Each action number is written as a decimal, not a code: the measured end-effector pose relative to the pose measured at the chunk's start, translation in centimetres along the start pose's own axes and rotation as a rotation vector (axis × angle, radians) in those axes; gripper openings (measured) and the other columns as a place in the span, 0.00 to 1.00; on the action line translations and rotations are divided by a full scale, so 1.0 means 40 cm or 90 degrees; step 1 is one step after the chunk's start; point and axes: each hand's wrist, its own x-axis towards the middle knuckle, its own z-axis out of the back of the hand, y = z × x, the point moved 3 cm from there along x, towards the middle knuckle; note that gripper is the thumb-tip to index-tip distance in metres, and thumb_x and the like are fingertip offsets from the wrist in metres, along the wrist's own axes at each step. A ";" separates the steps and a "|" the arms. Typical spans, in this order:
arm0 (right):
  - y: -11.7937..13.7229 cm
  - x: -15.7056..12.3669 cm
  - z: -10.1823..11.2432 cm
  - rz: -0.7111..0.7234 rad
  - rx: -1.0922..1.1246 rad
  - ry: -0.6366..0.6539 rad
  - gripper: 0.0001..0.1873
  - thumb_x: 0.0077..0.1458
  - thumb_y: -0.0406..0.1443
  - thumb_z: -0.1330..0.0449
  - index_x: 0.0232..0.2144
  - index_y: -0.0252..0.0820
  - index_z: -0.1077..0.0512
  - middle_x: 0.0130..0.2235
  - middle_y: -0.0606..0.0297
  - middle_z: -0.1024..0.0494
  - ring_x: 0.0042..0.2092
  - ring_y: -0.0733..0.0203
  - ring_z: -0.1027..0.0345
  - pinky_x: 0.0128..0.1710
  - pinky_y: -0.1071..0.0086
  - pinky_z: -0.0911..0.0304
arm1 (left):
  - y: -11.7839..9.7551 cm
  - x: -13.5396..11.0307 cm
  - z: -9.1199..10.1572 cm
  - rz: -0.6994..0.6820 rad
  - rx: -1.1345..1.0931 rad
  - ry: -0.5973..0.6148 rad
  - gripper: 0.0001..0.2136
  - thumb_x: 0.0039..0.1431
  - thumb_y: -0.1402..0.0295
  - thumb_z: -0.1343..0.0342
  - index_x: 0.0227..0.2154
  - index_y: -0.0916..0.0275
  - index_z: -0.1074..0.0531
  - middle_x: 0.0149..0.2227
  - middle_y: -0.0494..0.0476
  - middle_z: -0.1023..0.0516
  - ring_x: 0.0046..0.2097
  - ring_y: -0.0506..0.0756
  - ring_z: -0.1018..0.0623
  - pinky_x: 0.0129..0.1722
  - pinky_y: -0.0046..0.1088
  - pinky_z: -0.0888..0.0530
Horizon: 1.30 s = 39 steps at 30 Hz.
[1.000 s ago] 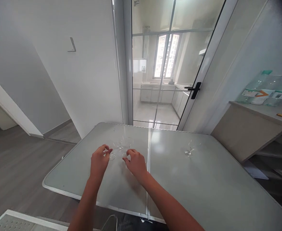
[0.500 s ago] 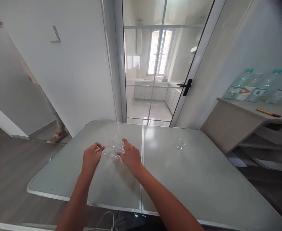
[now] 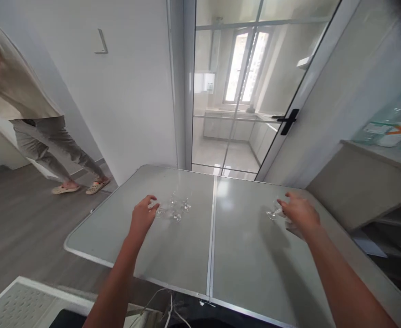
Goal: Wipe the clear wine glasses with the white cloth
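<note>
Several small clear stemmed glasses (image 3: 176,215) stand in a cluster on the left half of the grey-green table (image 3: 183,255). Beside the cluster's left edge is my left hand (image 3: 144,214), thumb and fingers apart in a loose curve, with nothing visible between them. On the table's right half stands a single clear stemmed glass (image 3: 272,215). My right hand (image 3: 299,210) is just to the right of it, fingers spread and pointing toward it. Whether the fingertips touch this glass I cannot tell, as its outline is faint.
A metal seam (image 3: 212,237) divides the table. Behind it is a glass door with a black handle (image 3: 289,121). Plastic bottles (image 3: 388,130) stand on a cabinet (image 3: 378,168) at right. Another person (image 3: 46,132) stands at left. Cables (image 3: 170,310) hang below the front edge.
My right hand has left the cluster and moved right to the single glass. My left hand stays by the cluster with its fingers wider apart. The view has shifted left, showing more of the person.
</note>
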 end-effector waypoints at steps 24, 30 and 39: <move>0.587 -0.451 -0.113 0.424 0.076 0.155 0.14 0.67 0.42 0.46 0.35 0.43 0.24 0.30 0.61 0.22 0.30 0.58 0.29 0.28 0.70 0.52 | -0.008 -0.230 -0.133 -0.421 0.074 -0.011 0.13 0.59 0.79 0.57 0.23 0.60 0.35 0.21 0.49 0.33 0.22 0.49 0.34 0.25 0.24 0.41; 0.639 -0.455 -0.130 0.451 0.087 0.163 0.16 0.68 0.40 0.49 0.35 0.42 0.24 0.31 0.60 0.22 0.30 0.57 0.29 0.28 0.70 0.51 | -0.025 -0.243 -0.159 -0.462 0.120 0.021 0.12 0.60 0.79 0.55 0.25 0.60 0.33 0.22 0.50 0.31 0.23 0.49 0.33 0.25 0.25 0.42; 0.616 -0.466 -0.110 0.434 0.180 0.167 0.12 0.63 0.40 0.41 0.46 0.49 0.22 0.32 0.63 0.19 0.35 0.54 0.25 0.33 0.69 0.41 | -0.030 -0.252 -0.154 -0.500 0.091 0.025 0.12 0.60 0.80 0.53 0.24 0.60 0.35 0.22 0.50 0.32 0.22 0.49 0.32 0.23 0.26 0.42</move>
